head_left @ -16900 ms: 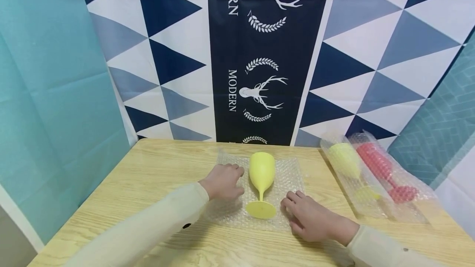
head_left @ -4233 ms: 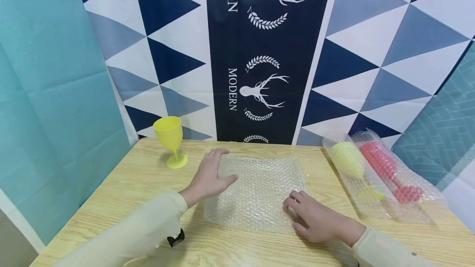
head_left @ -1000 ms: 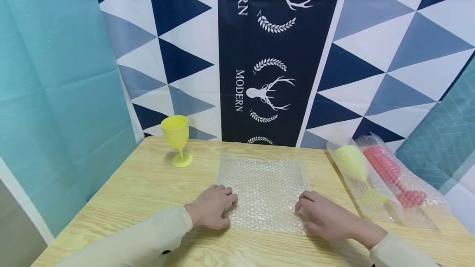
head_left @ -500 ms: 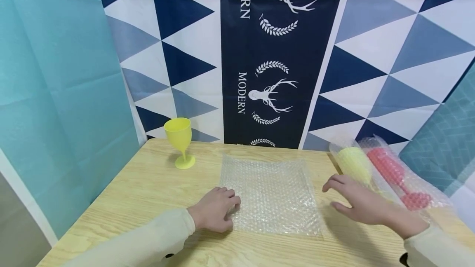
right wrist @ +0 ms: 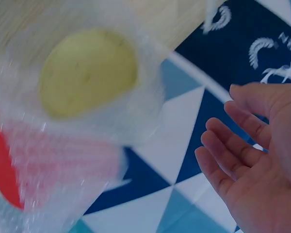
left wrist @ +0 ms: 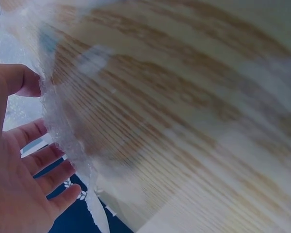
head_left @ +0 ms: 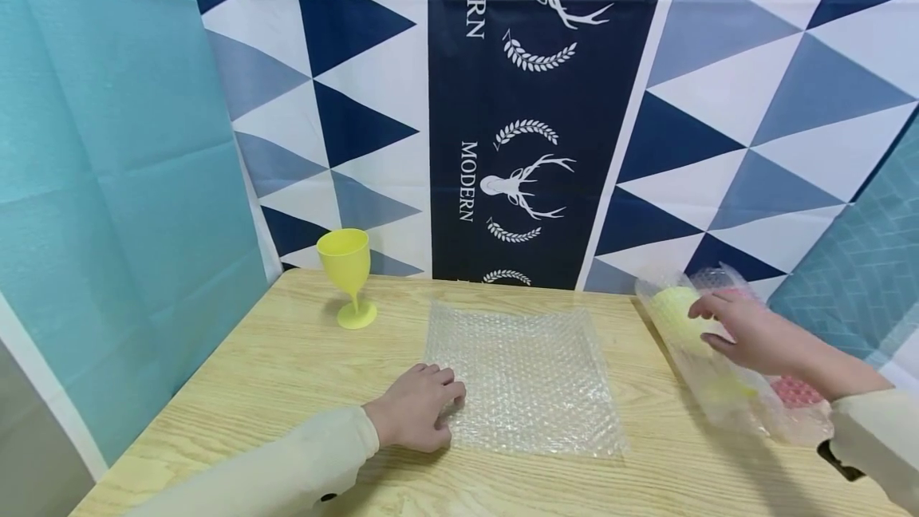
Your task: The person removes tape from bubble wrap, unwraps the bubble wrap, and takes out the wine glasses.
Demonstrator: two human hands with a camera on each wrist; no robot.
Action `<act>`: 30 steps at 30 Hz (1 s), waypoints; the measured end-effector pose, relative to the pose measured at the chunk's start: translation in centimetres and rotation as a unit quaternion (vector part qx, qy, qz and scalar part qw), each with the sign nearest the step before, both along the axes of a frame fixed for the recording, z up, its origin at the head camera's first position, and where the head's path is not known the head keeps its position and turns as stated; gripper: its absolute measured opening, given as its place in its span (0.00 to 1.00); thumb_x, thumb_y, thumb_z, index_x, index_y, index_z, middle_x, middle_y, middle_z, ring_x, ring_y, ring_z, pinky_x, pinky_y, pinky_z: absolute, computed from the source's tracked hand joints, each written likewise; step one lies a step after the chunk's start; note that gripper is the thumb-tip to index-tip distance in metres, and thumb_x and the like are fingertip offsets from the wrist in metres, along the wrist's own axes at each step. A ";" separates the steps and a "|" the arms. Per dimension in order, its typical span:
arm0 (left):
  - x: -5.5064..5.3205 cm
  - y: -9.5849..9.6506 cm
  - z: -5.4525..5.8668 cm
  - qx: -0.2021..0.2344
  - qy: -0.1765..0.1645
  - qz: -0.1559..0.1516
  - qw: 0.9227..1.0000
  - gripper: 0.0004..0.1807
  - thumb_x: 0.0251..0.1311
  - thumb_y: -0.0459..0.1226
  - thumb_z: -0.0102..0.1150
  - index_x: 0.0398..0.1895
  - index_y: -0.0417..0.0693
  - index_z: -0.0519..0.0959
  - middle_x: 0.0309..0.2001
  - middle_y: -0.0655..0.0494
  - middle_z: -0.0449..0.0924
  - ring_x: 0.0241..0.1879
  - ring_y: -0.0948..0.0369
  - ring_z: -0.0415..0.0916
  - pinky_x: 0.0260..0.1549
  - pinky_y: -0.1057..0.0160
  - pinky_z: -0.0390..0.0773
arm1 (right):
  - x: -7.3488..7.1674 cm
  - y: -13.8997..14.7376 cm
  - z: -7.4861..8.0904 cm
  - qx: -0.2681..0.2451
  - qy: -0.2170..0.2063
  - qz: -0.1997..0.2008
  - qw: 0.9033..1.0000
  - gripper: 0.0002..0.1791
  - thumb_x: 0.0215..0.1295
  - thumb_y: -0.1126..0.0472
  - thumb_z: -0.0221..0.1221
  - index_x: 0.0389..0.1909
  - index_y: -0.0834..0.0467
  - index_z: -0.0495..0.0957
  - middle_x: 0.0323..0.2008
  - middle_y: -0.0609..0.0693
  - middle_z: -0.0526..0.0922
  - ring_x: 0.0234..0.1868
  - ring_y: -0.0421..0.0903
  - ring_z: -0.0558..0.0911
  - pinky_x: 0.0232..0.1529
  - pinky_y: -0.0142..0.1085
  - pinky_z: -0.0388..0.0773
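on the table [head_left: 287, 361], clear dimpled bubble wrap [head_left: 531, 385], left hand [head_left: 419, 409], right hand [head_left: 757, 333], fingers parted

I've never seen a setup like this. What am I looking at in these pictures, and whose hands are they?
There's no robot here: a person is working with two bare hands. The wide picture comes from a camera worn on the head, looking forward and down. The two close pictures come from cameras on the left and right wrists.

On the wooden table, a yellow cup stands upright at the back left. A sheet of bubble wrap lies in the middle. At the right are a wrapped yellow cup and a wrapped red cup.

The left hand touches the sheet's left edge, its fingers not closed round it. The right hand is by the wrapped cups and holds nothing; its wrist camera shows a gap.
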State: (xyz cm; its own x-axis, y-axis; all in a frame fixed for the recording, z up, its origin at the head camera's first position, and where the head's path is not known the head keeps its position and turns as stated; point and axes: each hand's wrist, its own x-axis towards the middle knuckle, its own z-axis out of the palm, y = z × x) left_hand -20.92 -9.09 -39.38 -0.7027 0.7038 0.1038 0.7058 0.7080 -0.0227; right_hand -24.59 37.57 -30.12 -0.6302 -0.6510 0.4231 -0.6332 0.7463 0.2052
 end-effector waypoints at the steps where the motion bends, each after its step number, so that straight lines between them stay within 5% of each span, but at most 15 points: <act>1: 0.0 0.0 0.0 0.000 -0.001 0.001 1.000 0.15 0.46 0.44 0.58 0.41 0.59 0.75 0.34 0.66 0.72 0.32 0.67 0.64 0.41 0.66 0.72 | -0.2 0.4 0.1 0.001 -0.011 -0.010 1.000 0.23 0.37 0.71 0.74 0.37 0.58 0.77 0.33 0.47 0.79 0.31 0.42 0.76 0.29 0.34 0.75; 9: 0.0 0.0 0.0 0.003 0.001 0.002 1.000 0.14 0.45 0.44 0.59 0.39 0.59 0.75 0.33 0.66 0.71 0.31 0.67 0.63 0.39 0.67 0.72 | -1.5 2.4 0.2 0.001 -0.096 -0.098 0.991 0.15 0.48 0.68 0.69 0.37 0.63 0.76 0.27 0.46 0.76 0.25 0.31 0.67 0.24 0.29 0.70; 16: -0.2 0.0 0.1 0.001 -0.003 0.003 1.000 0.15 0.46 0.45 0.59 0.40 0.58 0.75 0.33 0.66 0.71 0.31 0.66 0.62 0.40 0.66 0.71 | -2.1 3.0 -0.2 -0.016 -0.180 -0.155 0.971 0.13 0.53 0.63 0.67 0.34 0.64 0.74 0.23 0.46 0.73 0.23 0.35 0.65 0.23 0.29 0.65; 24: -0.4 0.1 0.3 -0.012 -0.003 0.007 1.000 0.15 0.44 0.46 0.59 0.38 0.60 0.74 0.33 0.66 0.70 0.32 0.66 0.63 0.41 0.66 0.71 | -2.2 3.0 -1.1 -0.028 -0.203 -0.170 0.964 0.14 0.56 0.58 0.66 0.33 0.65 0.75 0.24 0.46 0.77 0.22 0.34 0.66 0.24 0.29 0.68; 30: -0.5 0.2 0.4 -0.010 -0.002 0.008 1.000 0.15 0.44 0.45 0.59 0.39 0.59 0.75 0.33 0.66 0.70 0.32 0.66 0.63 0.40 0.67 0.71 | -2.3 2.9 -1.0 -0.046 -0.255 -0.190 0.947 0.22 0.57 0.56 0.65 0.37 0.72 0.73 0.26 0.55 0.78 0.27 0.44 0.73 0.28 0.37 0.75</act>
